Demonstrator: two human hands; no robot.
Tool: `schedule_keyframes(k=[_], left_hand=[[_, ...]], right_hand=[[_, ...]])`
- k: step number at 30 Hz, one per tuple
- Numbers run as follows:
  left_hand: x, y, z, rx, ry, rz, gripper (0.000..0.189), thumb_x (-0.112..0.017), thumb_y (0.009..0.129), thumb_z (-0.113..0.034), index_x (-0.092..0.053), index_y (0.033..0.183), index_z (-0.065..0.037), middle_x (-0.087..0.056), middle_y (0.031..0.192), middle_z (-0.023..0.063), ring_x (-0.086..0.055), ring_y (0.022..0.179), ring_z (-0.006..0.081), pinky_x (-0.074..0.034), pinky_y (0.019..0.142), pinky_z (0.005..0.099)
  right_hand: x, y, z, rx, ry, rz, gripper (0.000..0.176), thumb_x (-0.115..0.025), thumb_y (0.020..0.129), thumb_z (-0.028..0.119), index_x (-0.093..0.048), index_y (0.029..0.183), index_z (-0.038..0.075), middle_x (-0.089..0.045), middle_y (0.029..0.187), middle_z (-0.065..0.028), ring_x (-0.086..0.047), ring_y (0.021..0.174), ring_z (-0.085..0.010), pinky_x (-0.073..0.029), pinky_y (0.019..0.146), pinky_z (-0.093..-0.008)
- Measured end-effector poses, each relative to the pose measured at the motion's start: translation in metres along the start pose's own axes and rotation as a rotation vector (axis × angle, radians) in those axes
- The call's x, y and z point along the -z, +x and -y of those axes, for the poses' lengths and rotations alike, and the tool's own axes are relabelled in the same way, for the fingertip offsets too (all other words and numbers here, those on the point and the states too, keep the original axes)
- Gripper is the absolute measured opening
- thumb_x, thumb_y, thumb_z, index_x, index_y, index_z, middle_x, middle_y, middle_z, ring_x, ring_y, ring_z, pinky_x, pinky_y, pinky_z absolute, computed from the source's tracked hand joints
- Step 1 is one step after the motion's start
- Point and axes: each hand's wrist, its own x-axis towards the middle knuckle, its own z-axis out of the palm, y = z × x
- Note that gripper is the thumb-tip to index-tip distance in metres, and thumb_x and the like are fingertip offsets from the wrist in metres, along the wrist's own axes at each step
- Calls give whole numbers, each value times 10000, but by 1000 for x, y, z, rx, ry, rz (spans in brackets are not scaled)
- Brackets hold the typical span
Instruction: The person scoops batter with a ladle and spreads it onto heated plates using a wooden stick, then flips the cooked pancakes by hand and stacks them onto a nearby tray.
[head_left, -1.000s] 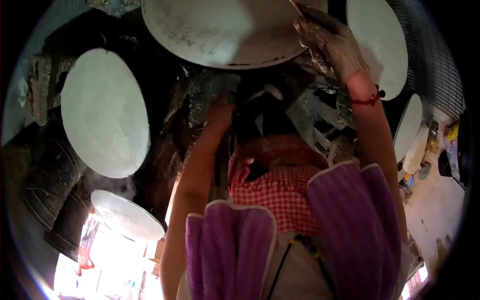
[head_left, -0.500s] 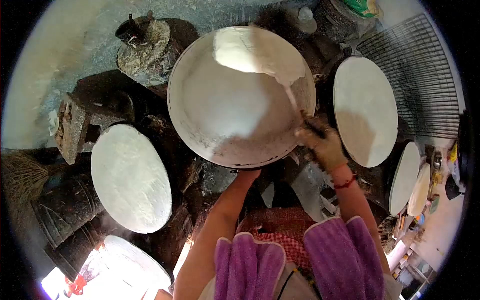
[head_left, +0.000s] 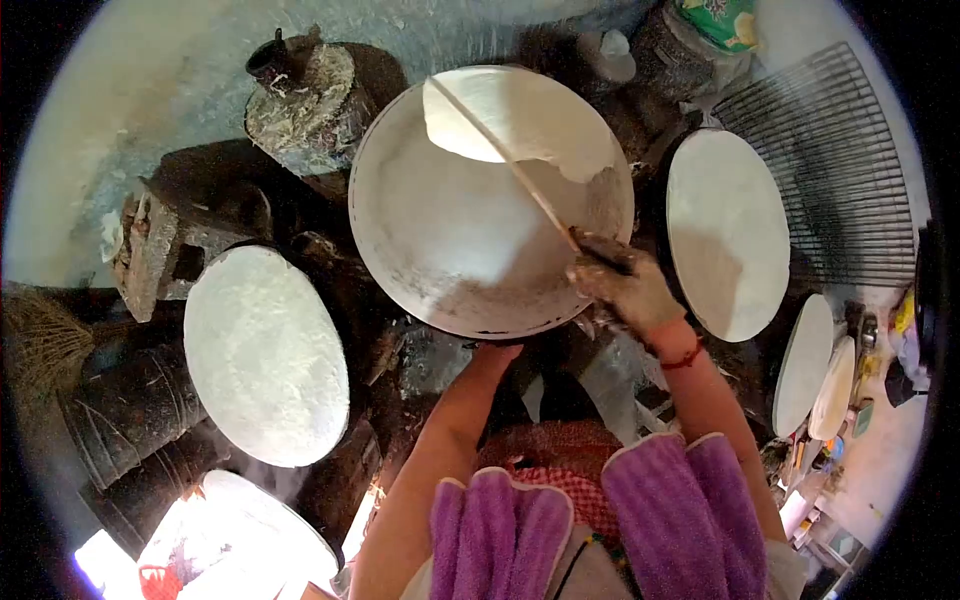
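The big pan (head_left: pixel 430 240) is sitting in front of the person. At the pan's near right edge, the right hand (head_left: pixel 625 287) is gripping one end of a thin stick (head_left: pixel 520 174), with its fingers bent around it. The stick is slanting over the pan to its far edge. White paste (head_left: pixel 480 108) is lying on the pan's far part, under the stick; I cannot tell if they are touching. The left hand (head_left: pixel 497 352) is mostly hiding under the pan's near edge, so I cannot tell how open it is or what it is holding. White rounds (head_left: pixel 265 355) are resting on both sides of the pan.
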Motion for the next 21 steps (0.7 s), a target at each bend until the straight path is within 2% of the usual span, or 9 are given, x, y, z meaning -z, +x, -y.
schedule_keyframes(k=[2,4,8,10,12,16,18,20,21], left_hand=[[0,-15,3,-87,134,27,434,-458,924,-278,-458,1317,-96,-365,1415,170,-363,1280,352,-329,1037,464],[19,-48,-10,-21,519,522,393,-515,883,-181,-518,1271,-118,-354,1424,161,-453,1200,372,-381,1000,460],[35,-213,37,434,-525,175,360,-558,809,-8,-608,1153,-101,-573,1200,165,-586,1008,359,-497,836,423],[102,-268,-36,-42,36,-26,331,-581,792,19,-629,1104,-79,-646,1033,150,-629,926,311,-530,732,391],[82,-328,22,248,-304,-175,298,-608,797,22,-630,1083,-61,-659,967,137,-657,835,249,-535,667,340],[153,-328,-109,208,-399,-614,251,-553,913,-68,-570,1155,-5,-604,758,35,-544,588,67,-445,500,216],[161,-312,-123,354,-639,-739,322,-531,927,-74,-509,1245,-24,-523,703,-26,-457,557,24,-363,464,193],[158,-294,-121,205,-637,-936,336,-500,943,-83,-469,1273,-25,-433,657,-67,-375,544,17,-283,477,175],[161,-289,-136,185,-737,-994,332,-497,946,-92,-463,1269,-23,-427,653,-64,-369,529,21,-278,461,178]], right_hand=[[14,-5,-9,42,114,-92,487,-666,837,140,-507,1268,-22,-644,881,-63,-577,667,-87,-462,541,-203],[13,0,-17,73,223,-172,504,-677,827,141,-506,1276,-11,-651,880,-63,-584,680,-86,-467,538,-206],[3,64,-77,105,-90,-57,458,-693,828,219,-565,1233,46,-664,874,-41,-591,654,-91,-485,555,-226],[4,51,-84,179,-291,-37,469,-699,823,220,-562,1237,49,-658,855,-41,-575,596,-83,-468,506,-219],[17,0,-43,175,-31,10,474,-699,821,216,-559,1232,25,-666,890,-60,-568,576,-97,-470,514,-236],[17,-7,-53,57,273,-140,539,-719,800,235,-538,1248,-4,-677,968,-77,-598,740,-106,-488,634,-227],[-9,7,-32,268,-130,-81,447,-698,802,316,-624,1184,96,-680,964,-86,-604,806,-121,-495,719,-247],[-30,5,3,-66,-144,93,403,-679,808,324,-647,1156,124,-682,957,-89,-614,842,-155,-487,782,-258],[-32,50,-49,251,-202,58,401,-671,813,336,-650,1140,105,-679,894,-74,-614,728,-148,-503,666,-256]])
